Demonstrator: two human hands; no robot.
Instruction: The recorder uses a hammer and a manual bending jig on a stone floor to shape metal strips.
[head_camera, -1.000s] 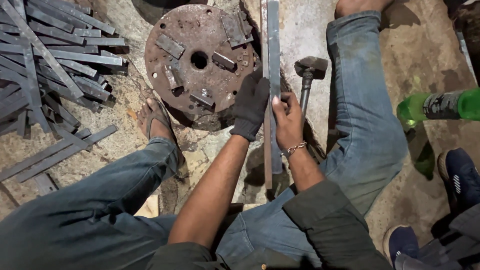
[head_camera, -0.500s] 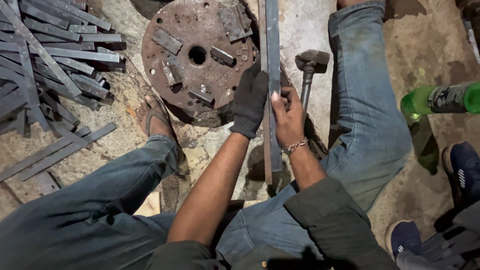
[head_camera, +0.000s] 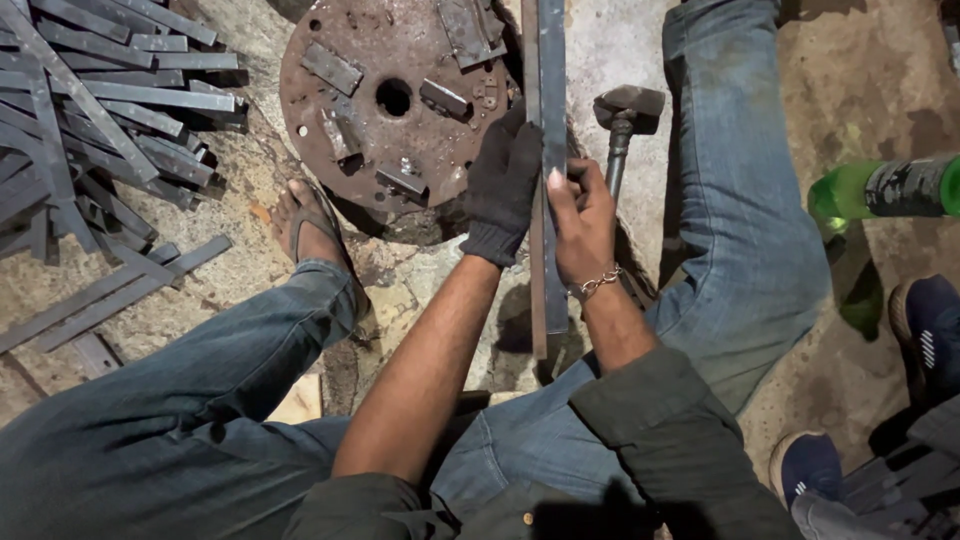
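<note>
Steel angle bar (head_camera: 548, 120) between both hands

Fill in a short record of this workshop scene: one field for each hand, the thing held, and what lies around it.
left hand: gloved, gripping the steel bar from its left side
right hand: bare, bracelet at wrist, gripping the bar from the right
steel bar: long, flat, running away from the person
disc: rusty, round, left of bar
hammer: lying right of bar
strips: pile of flat metal pieces at far left
bottle: green, at right edge
</note>
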